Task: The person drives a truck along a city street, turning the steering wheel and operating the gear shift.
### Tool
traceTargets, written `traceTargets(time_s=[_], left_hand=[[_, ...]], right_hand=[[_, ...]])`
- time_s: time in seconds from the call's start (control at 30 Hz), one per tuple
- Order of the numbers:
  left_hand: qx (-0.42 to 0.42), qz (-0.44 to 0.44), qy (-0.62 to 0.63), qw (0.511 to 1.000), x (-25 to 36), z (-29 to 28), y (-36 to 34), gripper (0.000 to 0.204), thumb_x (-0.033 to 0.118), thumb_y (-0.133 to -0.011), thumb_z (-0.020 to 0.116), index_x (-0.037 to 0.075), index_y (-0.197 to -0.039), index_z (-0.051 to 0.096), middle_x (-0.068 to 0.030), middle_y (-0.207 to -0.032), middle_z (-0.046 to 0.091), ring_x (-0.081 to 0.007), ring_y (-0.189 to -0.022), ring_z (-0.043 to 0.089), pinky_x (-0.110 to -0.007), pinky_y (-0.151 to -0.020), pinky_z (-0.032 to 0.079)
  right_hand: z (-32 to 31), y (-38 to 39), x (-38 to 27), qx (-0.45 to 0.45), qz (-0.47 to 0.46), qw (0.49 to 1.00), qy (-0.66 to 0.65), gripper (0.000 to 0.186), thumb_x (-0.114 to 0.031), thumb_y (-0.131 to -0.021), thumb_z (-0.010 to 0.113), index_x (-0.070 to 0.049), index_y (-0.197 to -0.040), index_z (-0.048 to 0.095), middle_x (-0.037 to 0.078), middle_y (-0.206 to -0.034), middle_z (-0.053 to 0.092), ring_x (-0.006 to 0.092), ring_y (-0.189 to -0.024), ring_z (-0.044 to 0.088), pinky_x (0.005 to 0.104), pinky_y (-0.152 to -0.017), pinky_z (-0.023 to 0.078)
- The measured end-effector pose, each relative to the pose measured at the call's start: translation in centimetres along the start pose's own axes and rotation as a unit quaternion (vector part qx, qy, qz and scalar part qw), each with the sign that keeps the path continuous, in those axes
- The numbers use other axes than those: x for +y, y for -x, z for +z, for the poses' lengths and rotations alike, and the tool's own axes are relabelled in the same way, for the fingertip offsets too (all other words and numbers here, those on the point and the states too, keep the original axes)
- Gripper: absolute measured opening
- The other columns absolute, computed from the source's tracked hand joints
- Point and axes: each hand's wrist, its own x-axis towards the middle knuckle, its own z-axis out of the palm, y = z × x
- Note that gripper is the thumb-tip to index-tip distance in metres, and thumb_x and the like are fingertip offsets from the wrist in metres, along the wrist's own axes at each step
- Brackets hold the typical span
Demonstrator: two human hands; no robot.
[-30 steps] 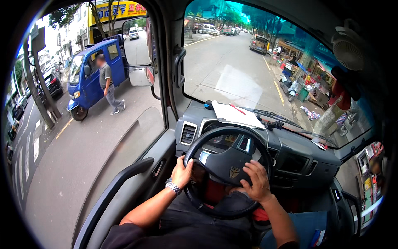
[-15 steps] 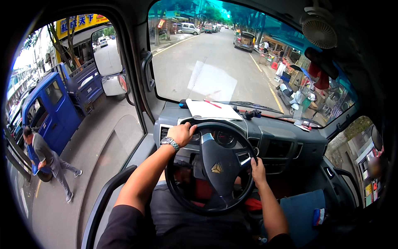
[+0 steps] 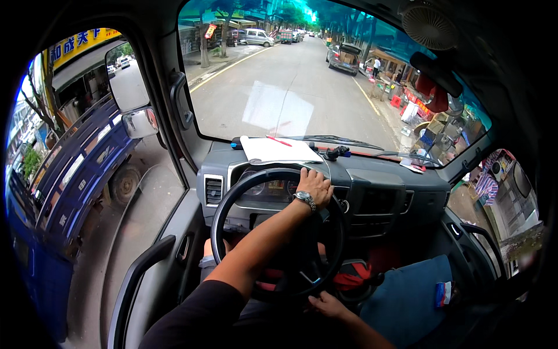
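Observation:
My left hand is closed over the upper right rim of the black steering wheel, its forearm crossing the hub and a silver watch on the wrist. My right hand is low at the bottom right of the rim, fingers curled against it. On the dashboard above the wheel lie white papers with a red pen on them.
A blue truck fills the left side window. Ahead, the road has a car with raised tailgate and roadside goods at right. Inside are a fan, a door handle bar and a blue-grey seat with a small packet.
The wheel has turned clockwise, my left hand moving right over its top and my right hand dropping to the bottom. The walking person has left view; the blue truck's bed now shows alongside.

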Motion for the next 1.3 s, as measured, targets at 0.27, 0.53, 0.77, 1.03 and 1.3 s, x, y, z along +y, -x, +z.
traceTargets(time_s=[0.27, 0.53, 0.77, 1.03, 1.3], left_hand=[[0.003, 0.177, 0.069, 0.982, 8.1, 2.6, 4.0, 0.035, 0.042, -0.095, 0.060, 0.009, -0.095, 0.073, -0.0119, -0.102, 0.065, -0.0310, -0.115, 0.056, -0.054, -0.124, 0.026], [-0.050, 0.310, 0.152, 0.937, 12.0, 3.0, 10.5, 0.037, 0.039, -0.085, 0.066, 0.005, -0.097, 0.073, -0.0135, -0.109, 0.067, -0.0327, -0.127, 0.055, -0.055, -0.129, 0.022], [-0.074, 0.377, 0.168, 0.908, 12.3, 4.7, 15.3, 0.045, 0.042, -0.085, 0.063, 0.004, -0.108, 0.074, -0.0157, -0.124, 0.067, -0.0345, -0.135, 0.052, -0.057, -0.130, 0.019], [-0.150, 0.402, 0.105, 0.897, 12.1, 0.5, 18.4, 0.057, 0.049, -0.092, 0.059, 0.002, -0.119, 0.075, -0.0175, -0.135, 0.065, -0.0390, -0.147, 0.044, -0.058, -0.132, 0.013], [-0.206, 0.417, 0.142, 0.874, 11.4, -2.5, 19.7, 0.061, 0.051, -0.092, 0.059, 0.002, -0.125, 0.071, -0.0177, -0.140, 0.062, -0.0357, -0.149, 0.041, -0.056, -0.131, 0.017]], right_hand=[[-5.3, 3.5, -4.0, 0.134, -0.264, 0.955, 0.012, 0.024, -0.022, -0.111, 0.061, 0.000, -0.114, 0.069, 0.008, -0.098, 0.076, 0.0121, -0.090, 0.070, 0.0267, -0.081, 0.056], [-10.6, 1.8, -5.4, 0.337, -0.427, 0.839, -0.014, 0.025, -0.027, -0.112, 0.059, -0.003, -0.112, 0.066, 0.005, -0.093, 0.071, 0.0096, -0.084, 0.066, 0.0254, -0.075, 0.053], [-13.2, -2.0, -5.8, 0.339, -0.409, 0.846, 0.051, 0.038, -0.030, -0.108, 0.066, -0.001, -0.132, 0.060, 0.008, -0.117, 0.070, 0.0139, -0.104, 0.065, 0.0293, -0.090, 0.054], [-12.6, -9.9, -7.8, 0.286, -0.389, 0.875, 0.024, 0.050, -0.040, -0.109, 0.061, 0.001, -0.137, 0.053, 0.015, -0.116, 0.070, 0.0182, -0.102, 0.069, 0.0311, -0.086, 0.057], [-8.6, -8.2, -6.7, 0.209, -0.344, 0.907, -0.121, 0.037, -0.039, -0.111, 0.056, -0.005, -0.123, 0.049, 0.008, -0.087, 0.065, 0.0151, -0.066, 0.066, 0.0291, -0.060, 0.055]])
